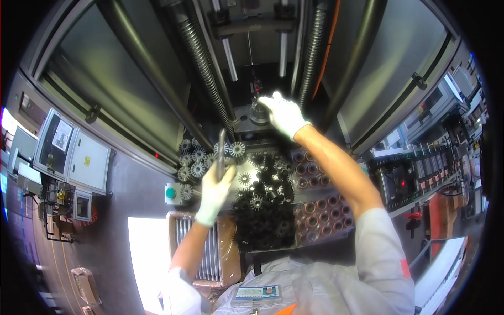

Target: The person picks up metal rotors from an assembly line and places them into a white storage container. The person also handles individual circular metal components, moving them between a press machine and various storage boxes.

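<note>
My left hand [216, 191], in a white glove, is closed round a grey metal shaft [221, 149] that points up and away from me. Below it are toothed metal discs [198, 169], stacked at the left, and a heap of dark toothed discs [262, 210]. Farther off, inside the machine, my gloved right hand [286, 113] has its fingers curled at the top of a round metal fixture [258, 114]. The fingertips seem to pinch there, but what is between them is too small to make out.
A cardboard box of metal rods [202, 252] lies near my left forearm. Copper-coloured rings [323, 215] fill trays at the right. Dark columns [147, 68] and coiled springs [202, 58] flank the fixture. A green button [170, 193] sits at the left edge.
</note>
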`<state>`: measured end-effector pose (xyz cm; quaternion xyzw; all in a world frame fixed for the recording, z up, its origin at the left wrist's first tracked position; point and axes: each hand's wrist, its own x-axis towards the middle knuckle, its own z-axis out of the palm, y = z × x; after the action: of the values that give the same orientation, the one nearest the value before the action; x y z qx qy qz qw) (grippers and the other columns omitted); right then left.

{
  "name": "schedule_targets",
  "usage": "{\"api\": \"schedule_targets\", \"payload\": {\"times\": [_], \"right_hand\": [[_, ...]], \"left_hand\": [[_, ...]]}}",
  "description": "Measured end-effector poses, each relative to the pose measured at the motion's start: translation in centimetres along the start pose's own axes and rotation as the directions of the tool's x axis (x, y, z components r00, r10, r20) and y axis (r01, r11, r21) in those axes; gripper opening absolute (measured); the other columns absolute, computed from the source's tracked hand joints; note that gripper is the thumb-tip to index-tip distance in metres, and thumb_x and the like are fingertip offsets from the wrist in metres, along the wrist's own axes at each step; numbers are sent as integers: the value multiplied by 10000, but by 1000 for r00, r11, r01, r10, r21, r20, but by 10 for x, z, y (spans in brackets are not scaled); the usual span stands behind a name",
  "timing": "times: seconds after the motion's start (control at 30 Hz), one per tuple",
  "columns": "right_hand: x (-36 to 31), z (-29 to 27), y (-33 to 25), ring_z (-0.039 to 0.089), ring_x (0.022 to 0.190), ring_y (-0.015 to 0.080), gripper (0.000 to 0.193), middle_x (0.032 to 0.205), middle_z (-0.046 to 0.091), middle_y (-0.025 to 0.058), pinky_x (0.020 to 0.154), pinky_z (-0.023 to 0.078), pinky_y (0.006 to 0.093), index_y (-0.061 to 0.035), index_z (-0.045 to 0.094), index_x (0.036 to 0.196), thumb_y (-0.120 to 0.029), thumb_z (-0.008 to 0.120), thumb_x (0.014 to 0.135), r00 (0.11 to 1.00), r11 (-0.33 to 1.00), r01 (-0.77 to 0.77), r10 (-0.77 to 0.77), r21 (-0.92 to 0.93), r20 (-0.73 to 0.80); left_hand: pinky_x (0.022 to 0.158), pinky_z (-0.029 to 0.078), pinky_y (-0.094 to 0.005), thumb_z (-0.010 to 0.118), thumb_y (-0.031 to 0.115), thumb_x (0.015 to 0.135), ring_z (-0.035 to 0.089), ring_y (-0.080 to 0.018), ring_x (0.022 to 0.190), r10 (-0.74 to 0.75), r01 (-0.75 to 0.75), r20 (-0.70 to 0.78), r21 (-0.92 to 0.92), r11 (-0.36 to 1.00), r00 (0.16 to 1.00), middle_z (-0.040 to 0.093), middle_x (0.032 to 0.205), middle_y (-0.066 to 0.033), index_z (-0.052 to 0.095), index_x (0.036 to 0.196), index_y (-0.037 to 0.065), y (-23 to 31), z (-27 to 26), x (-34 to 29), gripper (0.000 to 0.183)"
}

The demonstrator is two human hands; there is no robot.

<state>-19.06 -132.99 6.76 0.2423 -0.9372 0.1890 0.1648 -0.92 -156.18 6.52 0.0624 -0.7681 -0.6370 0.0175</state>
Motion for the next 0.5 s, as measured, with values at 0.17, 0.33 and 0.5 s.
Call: {"api": "schedule_targets", "payload": {"times": [0.17, 0.33, 0.5], "right_hand": [[-48, -28, -6, 649, 925, 353, 375, 1082, 591, 141, 824, 550, 461, -166, 610, 1302, -144, 549, 933, 990, 958, -11, 51, 286, -134], [-186, -74, 28, 662, 907, 334, 311, 1083, 597, 133, 738, 553, 452, -168, 630, 1224, -170, 561, 920, 1000, 972, 4, 0, 233, -20], [-309, -102, 52, 669, 853, 310, 286, 1032, 591, 107, 694, 542, 454, -129, 650, 1175, -208, 603, 904, 978, 973, -196, 185, 123, 96]], "left_hand": [[517, 320, -200, 641, 226, 993, 406, -11, 579, 242, -228, 55, -180, 957, 969, 521, 719, 83, 684, 1130, 24, 75, 65, 97, 248], [542, 417, -327, 573, 339, 1005, 484, -116, 577, 953, -739, 232, 673, -11, 197, 559, 685, -71, 633, 803, 30, 116, 93, 188, 374], [450, 373, -249, 630, 316, 963, 455, -86, 498, 576, -578, -124, 21, 815, 808, 526, 630, 24, 614, 779, 89, 105, 79, 245, 293]]}}
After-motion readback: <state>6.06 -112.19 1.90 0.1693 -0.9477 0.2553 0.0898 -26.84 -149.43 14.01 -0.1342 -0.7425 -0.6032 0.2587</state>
